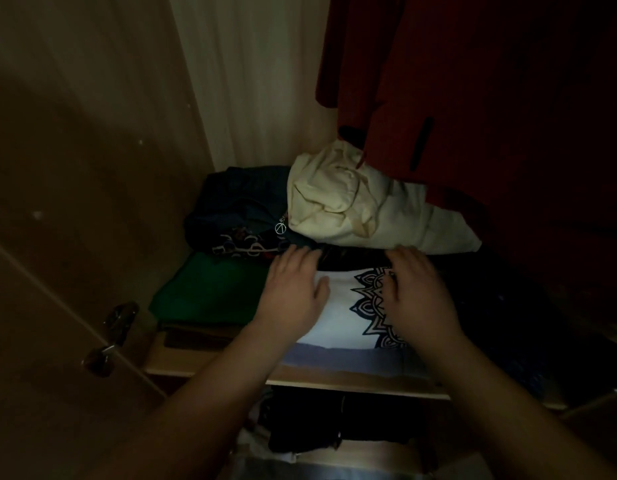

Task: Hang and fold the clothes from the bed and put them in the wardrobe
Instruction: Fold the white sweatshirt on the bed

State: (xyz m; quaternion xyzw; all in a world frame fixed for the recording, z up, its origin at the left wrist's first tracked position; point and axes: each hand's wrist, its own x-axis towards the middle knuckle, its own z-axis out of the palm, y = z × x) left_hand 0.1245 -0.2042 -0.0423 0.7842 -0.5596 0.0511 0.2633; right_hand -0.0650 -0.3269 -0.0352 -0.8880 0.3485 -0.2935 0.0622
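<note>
Wardrobe door: we see the wardrobe door (75, 202) open at the far left, its metal hinge (116, 327) low beside the shelf (335, 379).
Green garment: a folded green garment (206, 292) lies on the shelf's left end, with a dark bundle (231, 209) carrying a round pendant (280, 228) behind it.
Left hand: our left hand (295, 292) lies palm down on the left part of the white T-shirt (348, 313). The fingers (293, 259) are straight and spread, reaching its far edge and gripping nothing.
White T-shirt: folded, mandala print (373, 299) up, it sits mid-shelf on top of a folded lilac garment (352, 358).
Tote bag: a cream tote bag (352, 206) slumps just behind the T-shirt.
Right hand: our right hand (421, 296) rests flat over the print, fingers (409, 261) loosely extended, pinching nothing that we can see.
Red coat: a red coat (473, 98) hangs at the upper right, above dark cloth too dim to name.
Progress: we judge this T-shirt folded and placed, needing only a last press. Several folded pieces and one hung piece are already in. The bed is out of view, so we cannot tell what is left.
</note>
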